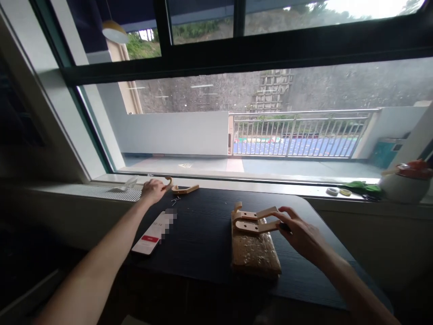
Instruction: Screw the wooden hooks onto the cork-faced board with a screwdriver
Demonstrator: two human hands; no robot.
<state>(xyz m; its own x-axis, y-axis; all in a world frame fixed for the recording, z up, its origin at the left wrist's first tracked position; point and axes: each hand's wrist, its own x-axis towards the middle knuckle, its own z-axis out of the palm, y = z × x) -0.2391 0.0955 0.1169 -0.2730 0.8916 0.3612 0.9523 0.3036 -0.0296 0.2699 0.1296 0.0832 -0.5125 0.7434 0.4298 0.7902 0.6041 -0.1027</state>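
At the far left of the table my left hand (pixel 154 190) is closed around a wooden hook (pixel 168 181), whose curved end pokes out past the fingers. Another wooden hook (pixel 186 188) lies just to its right, with several small screws (pixel 175 199) close by. On the right, two pale wooden hooks with dark screw holes, the nearer hook (pixel 250 227) and the farther hook (pixel 248 215), rest across a brown wrapped block (pixel 253 253). My right hand (pixel 297 228) pinches their straight ends. A small dark item (pixel 284 227) shows by its fingers; its kind is unclear.
A phone (pixel 150 237) with a lit screen lies on the dark table (pixel 199 243), left of the block. Behind the table runs a window sill carrying tape rolls (pixel 332 191), a green item (pixel 363 186) and a pale pot-like container (pixel 406 185). Crumpled clear plastic (pixel 126 185) sits at the left.
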